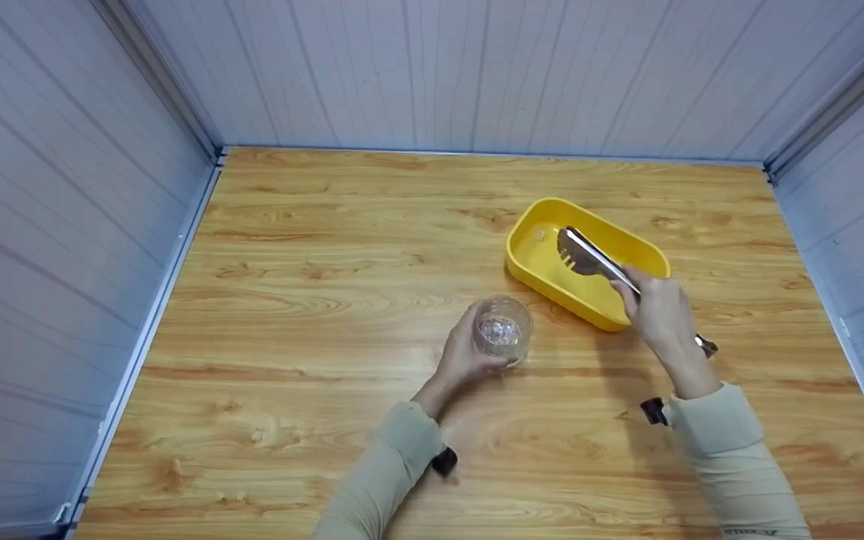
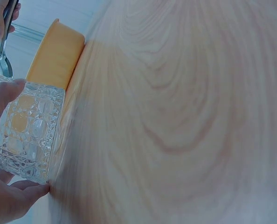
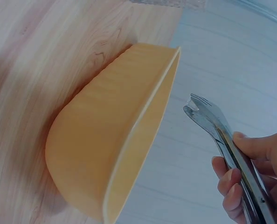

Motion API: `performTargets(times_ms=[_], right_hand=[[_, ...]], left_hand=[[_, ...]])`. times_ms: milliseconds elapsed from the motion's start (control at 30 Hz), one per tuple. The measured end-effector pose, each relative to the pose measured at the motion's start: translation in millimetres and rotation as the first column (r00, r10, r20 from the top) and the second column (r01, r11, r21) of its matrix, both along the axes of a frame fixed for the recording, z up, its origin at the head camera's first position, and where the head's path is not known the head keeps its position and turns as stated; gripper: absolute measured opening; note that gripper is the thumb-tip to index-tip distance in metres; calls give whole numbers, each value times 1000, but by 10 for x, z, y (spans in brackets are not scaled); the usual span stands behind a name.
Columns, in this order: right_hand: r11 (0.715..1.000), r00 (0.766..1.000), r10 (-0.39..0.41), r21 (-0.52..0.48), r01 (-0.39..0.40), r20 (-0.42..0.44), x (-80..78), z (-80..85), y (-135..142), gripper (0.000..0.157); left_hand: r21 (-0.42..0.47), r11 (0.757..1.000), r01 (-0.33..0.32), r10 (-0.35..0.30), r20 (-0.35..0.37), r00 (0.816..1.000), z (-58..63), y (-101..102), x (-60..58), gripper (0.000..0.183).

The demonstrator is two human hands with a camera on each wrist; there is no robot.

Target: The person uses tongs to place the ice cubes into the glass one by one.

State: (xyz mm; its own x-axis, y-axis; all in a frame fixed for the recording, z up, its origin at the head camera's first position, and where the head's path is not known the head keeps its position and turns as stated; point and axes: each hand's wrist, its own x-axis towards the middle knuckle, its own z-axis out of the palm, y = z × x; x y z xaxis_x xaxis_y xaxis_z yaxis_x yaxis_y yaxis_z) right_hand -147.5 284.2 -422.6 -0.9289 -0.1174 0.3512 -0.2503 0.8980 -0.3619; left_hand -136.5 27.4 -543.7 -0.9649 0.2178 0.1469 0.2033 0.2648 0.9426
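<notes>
My left hand [image 1: 466, 350] grips a clear cut-glass tumbler [image 1: 503, 319] that stands upright on the table, fingers and thumb around its side. Something clear and bright shows at the tumbler's bottom; whether it is loose pieces or the glass pattern, I cannot tell. Metal serving tongs [image 1: 603, 264] are held in my right hand [image 1: 661, 311], their head above the yellow tub [image 1: 563, 298]. Between the tong tips in the right wrist view sits a small clear piece [image 3: 193, 104], like an ice cube. Another small clear cube [image 1: 539, 235] lies in the tub's far left corner.
The wood-grain table [image 1: 312, 300] is enclosed by pale panel walls [image 1: 447, 75] at the back and both sides. Just right of the tumbler stands the tub, with a gap between them. A dark device [image 1: 444, 460] is strapped under the left cuff.
</notes>
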Motion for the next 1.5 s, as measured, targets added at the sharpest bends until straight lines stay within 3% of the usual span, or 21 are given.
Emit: performTargets(times_ms=[500,600,767,833,1167,1500], right_hand=[[994,989,110,-8,-112,-99,199,50,-123,22],[991,987,128,-16,-130,-97,247,60,-152,24],[988,986,149,-32,-152,-70,332,78,-212,26],[986,985,159,-33,-161,-63,363,86,-240,26],[972,967,234,-1,-235,-98,477,62,-346,23],[970,969,245,1,-245,-21,552,35,-413,21]], left_hand=[[32,999,7,-7,18,1000,4,2,1,91],[40,999,9,-10,15,1000,108,-10,34,90],[50,999,14,-14,1,1000,101,-7,28,90],[42,999,8,-8,-7,1000,-4,1,-5,91],[11,1000,3,-3,6,1000,2,-10,4,93],[-5,1000,13,-12,22,1000,3,-2,0,94]])
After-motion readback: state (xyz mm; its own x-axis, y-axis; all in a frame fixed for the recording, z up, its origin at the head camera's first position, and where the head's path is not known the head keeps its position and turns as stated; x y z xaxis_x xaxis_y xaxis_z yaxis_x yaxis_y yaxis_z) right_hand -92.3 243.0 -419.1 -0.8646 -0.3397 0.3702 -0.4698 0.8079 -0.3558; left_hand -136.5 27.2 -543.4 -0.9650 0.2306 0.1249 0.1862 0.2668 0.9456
